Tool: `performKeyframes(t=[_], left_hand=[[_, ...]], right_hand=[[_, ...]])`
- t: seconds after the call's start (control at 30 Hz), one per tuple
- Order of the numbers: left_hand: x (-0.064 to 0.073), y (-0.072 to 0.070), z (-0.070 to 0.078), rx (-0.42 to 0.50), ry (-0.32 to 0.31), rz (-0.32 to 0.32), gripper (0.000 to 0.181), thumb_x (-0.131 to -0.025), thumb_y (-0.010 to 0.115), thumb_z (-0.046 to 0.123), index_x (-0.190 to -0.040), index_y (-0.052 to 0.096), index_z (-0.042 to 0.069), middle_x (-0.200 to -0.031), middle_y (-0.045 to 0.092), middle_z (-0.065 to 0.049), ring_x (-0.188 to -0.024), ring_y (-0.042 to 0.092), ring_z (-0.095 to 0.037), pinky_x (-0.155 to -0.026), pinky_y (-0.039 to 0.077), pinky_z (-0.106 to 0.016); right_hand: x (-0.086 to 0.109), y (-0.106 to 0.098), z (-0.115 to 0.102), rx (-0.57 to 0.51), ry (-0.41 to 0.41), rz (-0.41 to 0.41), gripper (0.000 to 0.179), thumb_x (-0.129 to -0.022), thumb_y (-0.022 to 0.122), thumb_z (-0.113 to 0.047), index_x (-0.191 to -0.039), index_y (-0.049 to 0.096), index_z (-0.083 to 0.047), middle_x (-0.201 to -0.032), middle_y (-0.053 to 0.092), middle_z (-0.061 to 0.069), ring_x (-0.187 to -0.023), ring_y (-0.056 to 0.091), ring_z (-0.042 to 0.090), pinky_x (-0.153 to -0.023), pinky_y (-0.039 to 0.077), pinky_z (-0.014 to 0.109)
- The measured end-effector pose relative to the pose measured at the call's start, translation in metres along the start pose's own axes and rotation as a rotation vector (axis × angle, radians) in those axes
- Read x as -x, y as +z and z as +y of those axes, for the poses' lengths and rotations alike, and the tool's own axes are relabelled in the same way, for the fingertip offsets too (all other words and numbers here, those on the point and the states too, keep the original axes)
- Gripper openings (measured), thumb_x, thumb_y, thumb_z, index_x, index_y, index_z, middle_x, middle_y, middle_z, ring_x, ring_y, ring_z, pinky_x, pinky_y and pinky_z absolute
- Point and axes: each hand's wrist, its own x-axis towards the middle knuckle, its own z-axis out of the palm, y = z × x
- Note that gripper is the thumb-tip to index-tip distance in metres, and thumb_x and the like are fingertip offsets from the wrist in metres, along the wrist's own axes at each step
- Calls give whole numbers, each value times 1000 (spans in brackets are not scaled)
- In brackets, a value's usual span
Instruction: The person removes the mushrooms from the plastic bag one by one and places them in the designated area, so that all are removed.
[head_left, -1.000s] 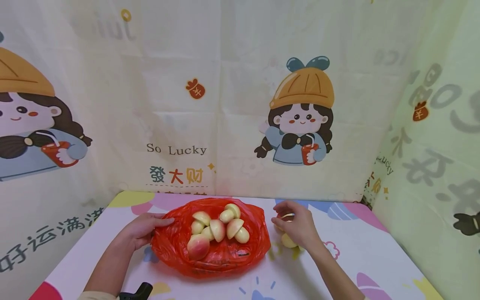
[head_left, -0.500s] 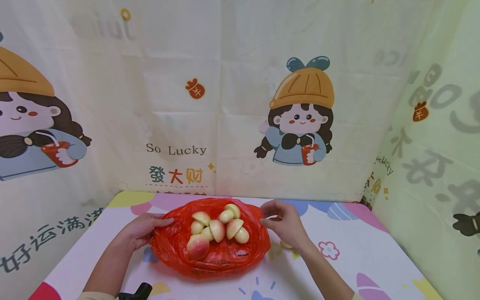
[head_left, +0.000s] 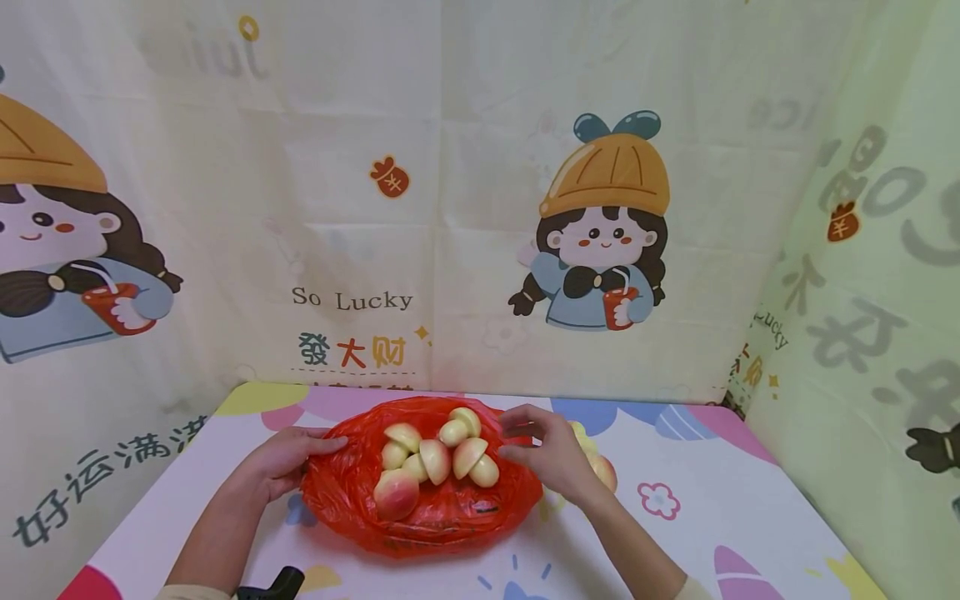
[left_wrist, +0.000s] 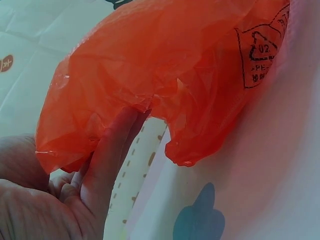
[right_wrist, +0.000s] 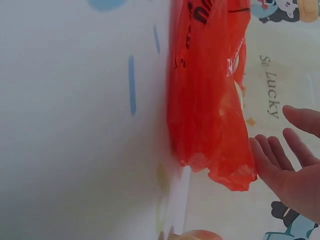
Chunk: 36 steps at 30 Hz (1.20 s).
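A red plastic bag (head_left: 442,535) lies spread open at the middle of the table, with several cream toy mushrooms (head_left: 435,460) in it, some with pink caps. At its left rim my left hand (head_left: 283,460) pinches the plastic between thumb and fingers; the left wrist view shows the fingers (left_wrist: 112,155) under the film. My right hand (head_left: 553,457) hovers over the bag's right edge, thumb and fingers apart and nothing seen between them. In the right wrist view its index finger (right_wrist: 267,167) is close to the bag; whether it touches I cannot tell.
Beyond my right hand, a pink-capped toy mushroom (head_left: 603,472) lies on the patterned tabletop (head_left: 720,500), partly hidden. A printed curtain (head_left: 480,250) hangs behind the table and along both sides. A black object (head_left: 279,583) sits by my left wrist.
My right hand has moved left from the mushroom beside the bag to above the bag's right edge, uncovering that mushroom. My left hand and the bag have stayed in place.
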Motion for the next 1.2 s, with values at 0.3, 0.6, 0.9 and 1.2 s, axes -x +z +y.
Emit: performKeyframes(t=[0.3,0.6,0.9,1.2], left_hand=[[0,0,-1,6,0,-3,54,-102,67,23,-144,54,-8,-104,77,-9,-90,78,-26,-81,66,-42],[-1,1,-1,3,1,8,54,-103,67,23,-145,54,-8,-106,77,-10,-90,78,-27,-80,66,-43],[-1,1,-3,-5,10,4,53,-103,67,24,-144,55,-7,-108,77,-10,-92,77,-27,-82,66,-44],[0,1,-2,-7,16,1,52,-103,65,23,-144,55,-7,-108,77,-10,-92,77,-26,-81,66,-44]], right_hand=[[-4,6,8,4,17,-87,43,-91,78,-10,-132,67,-7,-133,68,16,-123,66,38,-93,63,42],[-6,12,14,39,14,-116,45,-89,80,-11,-132,67,-7,-132,68,16,-124,64,41,-93,63,45],[-8,19,15,100,34,-155,49,-86,84,-14,-132,69,-13,-131,69,9,-121,65,37,-90,64,46],[-11,23,17,164,57,-169,51,-84,87,-17,-131,69,-18,-130,69,5,-120,65,32,-89,64,46]])
